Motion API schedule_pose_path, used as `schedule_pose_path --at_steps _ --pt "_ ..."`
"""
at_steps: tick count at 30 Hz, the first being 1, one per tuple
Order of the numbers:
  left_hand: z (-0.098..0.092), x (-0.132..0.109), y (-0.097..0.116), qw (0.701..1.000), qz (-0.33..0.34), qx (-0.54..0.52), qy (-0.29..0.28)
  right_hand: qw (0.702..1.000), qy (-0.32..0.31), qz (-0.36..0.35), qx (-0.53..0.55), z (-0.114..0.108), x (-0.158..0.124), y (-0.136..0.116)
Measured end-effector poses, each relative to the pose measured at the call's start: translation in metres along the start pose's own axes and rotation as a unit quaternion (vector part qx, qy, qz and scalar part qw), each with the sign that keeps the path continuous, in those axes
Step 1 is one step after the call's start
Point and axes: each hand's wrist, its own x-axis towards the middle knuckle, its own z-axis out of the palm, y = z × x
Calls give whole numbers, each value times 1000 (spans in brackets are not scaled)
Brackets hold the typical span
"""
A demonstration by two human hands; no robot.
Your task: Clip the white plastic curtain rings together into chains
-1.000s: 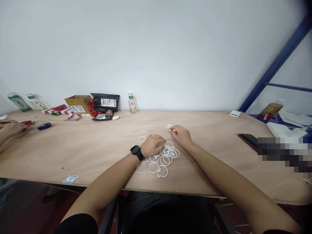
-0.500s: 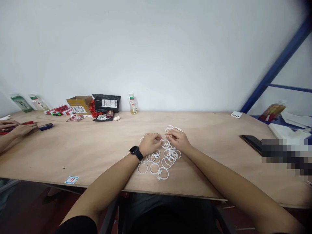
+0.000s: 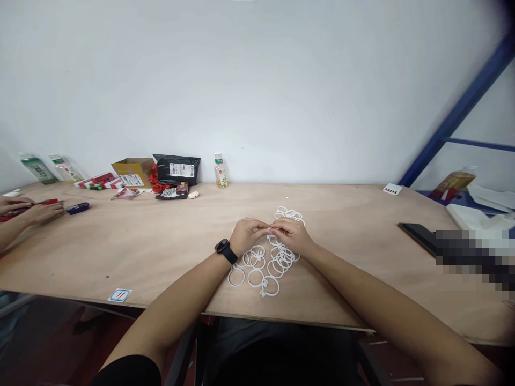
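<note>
- Wall (image 3: 257,91): pale backdrop behind the whole arrangement.
- Bench (image 3: 161,241): wooden surface bearing all the rings, with a black parcel (image 3: 177,174) near the wall.
- Near group of white rings (image 3: 284,258): the larger scatter, between the hands and the front edge of the bench; some rings overlap, others lie singly. Judged from position, these may be the portion yet to be handled.
- Left hand (image 3: 244,236) and right hand (image 3: 294,235): meeting over the far side of the near group, thumbs and fingers drawn together; each grip is narrow, apparently pinching one shared piece.
- Far group of white rings (image 3: 292,215): a smaller cluster just beyond the right hand, partly hidden by it. Possibly a finished portion; whether its rings are joined or merely overlapping cannot be told.
- Black watch (image 3: 226,251): worn on the left wrist.
- Small white piece (image 3: 269,229): at the touching fingertips, mostly concealed, probably part of a ring. Work therefore appears under way rather than complete; how the piece is fastened, if at all, cannot be seen.
</note>
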Motion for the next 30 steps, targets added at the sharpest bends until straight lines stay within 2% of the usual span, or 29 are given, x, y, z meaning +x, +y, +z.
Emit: schedule_pose_path --at_steps 3,6,9,18,26,30 --pt "0 0 1 999 3 -38 -12 1000 9 2 -6 -1 0 -1" --pt "2 0 -1 999 1 -44 4 999 11 -32 -12 -1 1 0" --pt "4 0 -3 1000 -4 -19 21 998 15 -53 -20 -1 1 1" --pt "2 -2 -2 996 17 92 0 997 17 -56 -52 1 -1 -3" --pt "10 0 -5 994 -18 110 19 998 31 24 -47 5 0 -3" --pt "10 -1 -9 991 -23 134 -18 996 26 44 -70 6 0 3"
